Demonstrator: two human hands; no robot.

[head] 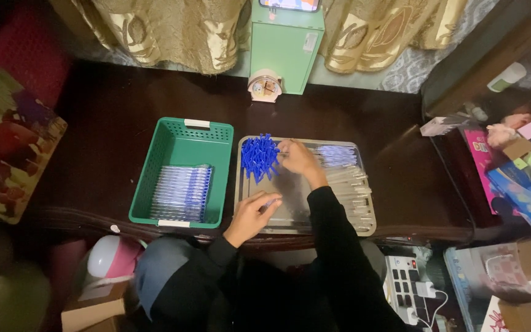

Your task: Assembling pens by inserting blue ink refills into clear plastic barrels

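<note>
left hand (252, 215) pinches a thin clear pen barrel (270, 203) with a blue end over the near-left part of the metal tray (296, 209). right hand (299, 158), fingers curled, reaches into the blue caps (258, 156) (loose pile, tray's far left); grip hidden. clear barrels (354, 187) lie right, green basket (182, 172) beside.

Heap of small blue pen caps (259, 156) lay piled at the far left of a metal tray (290, 212). Clear pen barrels (351, 187) lay stacked along its right side. One pen (270, 201) pinched in left hand.
</note>
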